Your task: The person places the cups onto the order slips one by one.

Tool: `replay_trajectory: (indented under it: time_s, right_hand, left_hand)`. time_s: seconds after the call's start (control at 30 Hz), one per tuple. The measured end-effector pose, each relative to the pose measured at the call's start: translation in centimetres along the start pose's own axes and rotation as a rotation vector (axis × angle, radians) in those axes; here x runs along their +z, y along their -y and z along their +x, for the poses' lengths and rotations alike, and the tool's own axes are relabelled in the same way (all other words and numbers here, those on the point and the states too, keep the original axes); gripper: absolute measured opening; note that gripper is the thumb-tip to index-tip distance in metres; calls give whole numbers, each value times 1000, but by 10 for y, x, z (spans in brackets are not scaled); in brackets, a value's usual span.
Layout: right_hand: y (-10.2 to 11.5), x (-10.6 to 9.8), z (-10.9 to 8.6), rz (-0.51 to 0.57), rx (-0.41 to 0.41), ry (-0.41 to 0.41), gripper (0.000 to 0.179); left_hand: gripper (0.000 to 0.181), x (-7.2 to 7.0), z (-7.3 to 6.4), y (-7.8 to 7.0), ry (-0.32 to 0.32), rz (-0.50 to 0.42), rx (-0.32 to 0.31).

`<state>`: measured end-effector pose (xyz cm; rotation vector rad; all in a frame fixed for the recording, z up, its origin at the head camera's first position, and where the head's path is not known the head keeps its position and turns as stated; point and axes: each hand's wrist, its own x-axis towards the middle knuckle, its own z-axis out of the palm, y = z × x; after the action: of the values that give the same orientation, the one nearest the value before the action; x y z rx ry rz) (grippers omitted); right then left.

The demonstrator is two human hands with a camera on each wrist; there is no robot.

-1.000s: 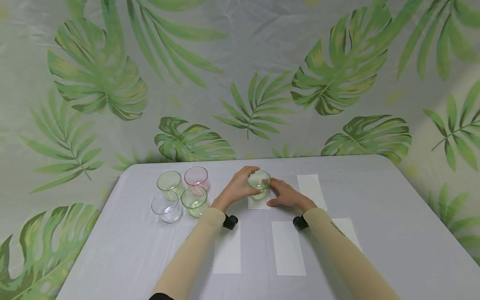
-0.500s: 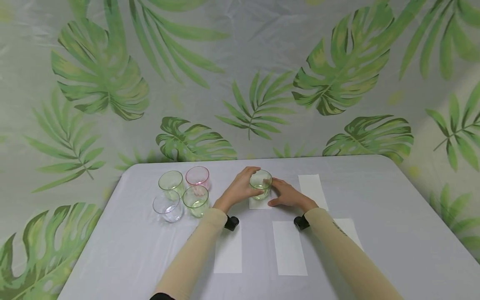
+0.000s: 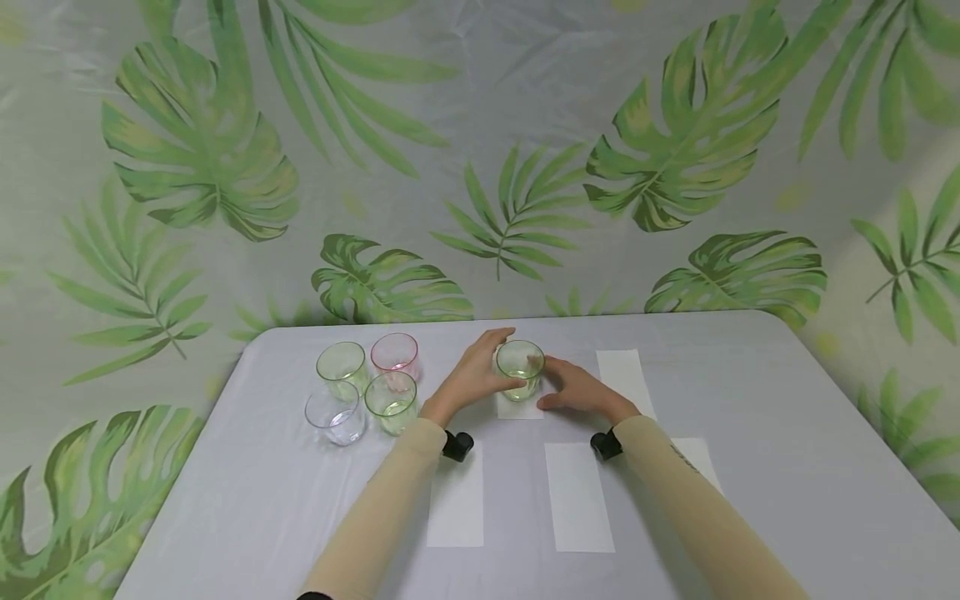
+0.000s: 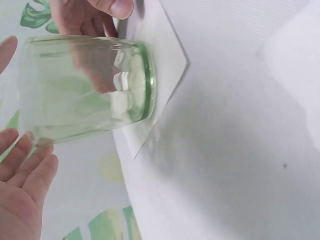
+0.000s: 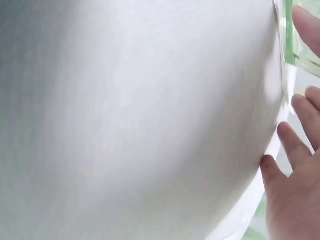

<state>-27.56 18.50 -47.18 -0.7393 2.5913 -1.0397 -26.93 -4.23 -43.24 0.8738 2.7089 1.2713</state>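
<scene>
A pale green drinking glass (image 3: 521, 360) stands upright on a white paper strip (image 3: 517, 411) at the back middle of the table. My left hand (image 3: 474, 371) is around its left side; in the left wrist view the thumb is off the glass and the loosely bent fingertips (image 4: 44, 150) are right at the rim. My right hand (image 3: 579, 389) lies to the right of the glass, low by the cloth. Its fingers are spread and relaxed in the right wrist view, where its thumb (image 5: 309, 31) overlaps the glass near the base.
At the left stand a pink-rimmed glass (image 3: 395, 354), two green glasses, one behind (image 3: 341, 367) and one in front (image 3: 392, 406), and a colourless glass (image 3: 335, 414). Further paper strips lie at the back right (image 3: 627, 379), front left (image 3: 456, 500), front middle (image 3: 579, 498) and right (image 3: 697, 458).
My left fingers have loosened from the glass, and the left hand has shifted slightly left. The right hand has hardly moved. The glass remains on its paper strip.
</scene>
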Motion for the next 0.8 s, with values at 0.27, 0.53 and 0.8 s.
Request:
replay_trajectory:
  time_s: [0.27, 0.53, 0.8]
  right_hand:
    - [-3, -16, -11, 18, 98, -40, 77]
    - [-15, -43, -37, 72, 73, -72, 74]
    - [-38, -69, -71, 69, 100, -81, 72]
  left_hand:
    - [81, -26, -20, -8, -40, -76, 37]
    - [78, -65, -52, -12, -67, -114, 94]
    - [78, -103, -92, 6, -61, -109, 46]
